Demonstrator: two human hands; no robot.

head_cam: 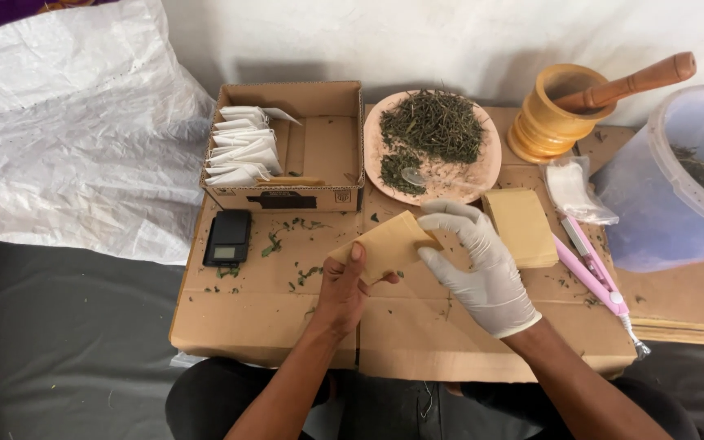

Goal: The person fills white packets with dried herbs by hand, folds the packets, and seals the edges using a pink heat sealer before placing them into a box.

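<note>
Hands are meeting over the cardboard counter as I am watching: my bare left hand and gloved right hand are both pinching one brown paper pouch.

The small tan paper pouch at the centre of the frame looks matt and smooth, like kraft paper. The right hand wears a thin white rubbery glove with a faint sheen; the left hand is bare. Beneath them lies flat brown corrugated cardboard, dull and slightly rough. The stack of tan paper pouches right of centre has the same matt finish. The round pink plate looks smooth. At the upper right, the turned wooden mortar and wooden pestle are glossy. The translucent plastic bucket looks cloudy, and the small black scale is matt plastic.
</note>
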